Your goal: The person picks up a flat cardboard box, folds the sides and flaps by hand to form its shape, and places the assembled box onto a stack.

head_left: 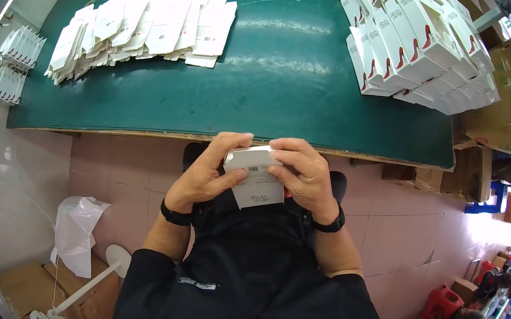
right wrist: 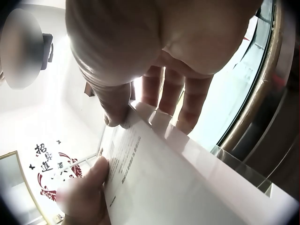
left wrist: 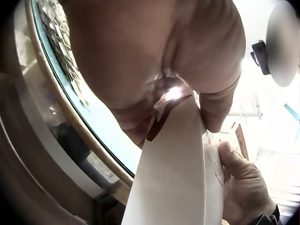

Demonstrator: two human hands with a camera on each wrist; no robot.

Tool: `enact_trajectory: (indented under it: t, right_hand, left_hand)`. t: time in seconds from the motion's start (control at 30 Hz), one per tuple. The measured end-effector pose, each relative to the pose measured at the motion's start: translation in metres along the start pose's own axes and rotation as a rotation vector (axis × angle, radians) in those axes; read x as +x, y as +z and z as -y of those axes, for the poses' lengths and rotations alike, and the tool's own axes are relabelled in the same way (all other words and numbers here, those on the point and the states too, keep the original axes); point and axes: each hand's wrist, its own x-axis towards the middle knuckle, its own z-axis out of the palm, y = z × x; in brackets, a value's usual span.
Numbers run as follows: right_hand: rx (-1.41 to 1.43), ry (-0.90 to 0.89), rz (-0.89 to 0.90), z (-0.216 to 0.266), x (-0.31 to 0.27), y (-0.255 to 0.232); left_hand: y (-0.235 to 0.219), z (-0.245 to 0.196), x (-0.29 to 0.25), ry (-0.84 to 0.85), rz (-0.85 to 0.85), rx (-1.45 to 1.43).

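- Box [head_left: 258, 189]: white, with a barcode and printed lines on the face turned up; held between both hands, in front of the shirt [head_left: 245, 282] and just short of the table's near edge.
- Left hand [head_left: 210, 167]: the thumb lies on the printed face while the fingers reach round the far side, so that the box is pinched between them. In the left wrist view a dark red mark [left wrist: 161, 121] shows on the box beside these fingers.
- Right hand [head_left: 307, 174]: the thumb likewise presses the printed face; the fingers meet the opposite side near the upper end, pinching the box. In the right wrist view, narrow gaps separate these fingers.
- Bands: a black band [head_left: 176, 215] encircles the left wrist, another [head_left: 329, 222] the right.
- Table [head_left: 275, 113]: green, with a pale brown edge, beyond the hands.
- Cartons [head_left: 163, 26]: white, overlapping in a row on the table's left part.
- Stack [head_left: 409, 44]: white boxes with red shoe pictures, piled at the table's right end.
- Floor [head_left: 385, 210]: pink tiles; at left, a white bag [head_left: 76, 235] near brown cardboard [head_left: 21, 290].
- Wall lettering [right wrist: 43, 157]: dark characters, behind the hands in the right wrist view.
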Motion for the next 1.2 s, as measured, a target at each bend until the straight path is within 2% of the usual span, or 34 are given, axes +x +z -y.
enact_trajectory:
  t: [0.17,0.33,0.47,0.67,0.77,0.9,1.0,1.1,1.2]
  right_hand:
    - [0.021,0.012,-0.078,-0.001,0.001,0.001]
    - [0.020,0.020,-0.091,-0.002,0.000,0.001]
    - [0.050,0.042,-0.064,-0.001,0.001,-0.001]
    - [0.071,0.067,-0.036,-0.001,0.001,-0.002]
    - [0.030,0.001,-0.136,0.006,0.007,0.003]
    - [-0.099,-0.078,-0.070,0.006,0.009,0.002]
    - [-0.154,-0.047,-0.056,0.005,0.007,0.002]
    - [-0.172,-0.028,-0.044,0.002,0.004,0.001]
    - [-0.150,-0.016,-0.033,-0.001,0.002,0.001]
  left_hand:
    - [0.014,0.012,-0.006,-0.034,-0.192,-0.263]
    - [0.005,0.011,-0.007,-0.070,-0.110,-0.176]
    - [0.001,0.014,-0.007,-0.019,-0.069,-0.086]
    - [0.007,0.014,-0.005,-0.027,-0.155,-0.168]
    - [0.007,0.014,-0.005,-0.025,-0.180,-0.200]
    - [0.006,0.015,-0.005,-0.023,-0.184,-0.207]
    - [0.007,0.013,-0.004,-0.010,-0.175,-0.191]
    - [0.014,0.005,-0.003,-0.116,-0.241,-0.442]
    - [0.015,0.008,-0.005,-0.145,-0.203,-0.414]
